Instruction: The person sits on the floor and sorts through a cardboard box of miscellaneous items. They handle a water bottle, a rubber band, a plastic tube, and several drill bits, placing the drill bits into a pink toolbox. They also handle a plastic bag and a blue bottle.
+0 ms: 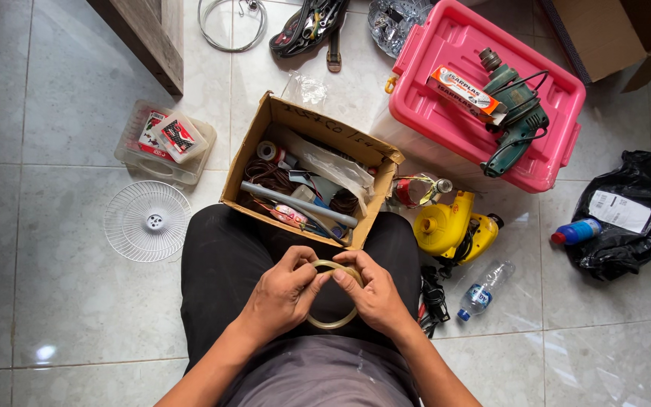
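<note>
Head: tape roll (333, 320) near box edge (295, 226)

Clothing worn by the seated person

Black trousers (224, 256) were worn on the legs and a grey shirt (318, 380) on the torso; both forearms were left bare, and no sleeves, gloves or jewellery were seen.

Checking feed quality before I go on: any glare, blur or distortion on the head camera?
Head view: sharp on both hands and the tape roll; soft daylight, faint shadows; glare patches on the glossy floor tiles at lower left; mild wide-angle bending near the edges.
</note>
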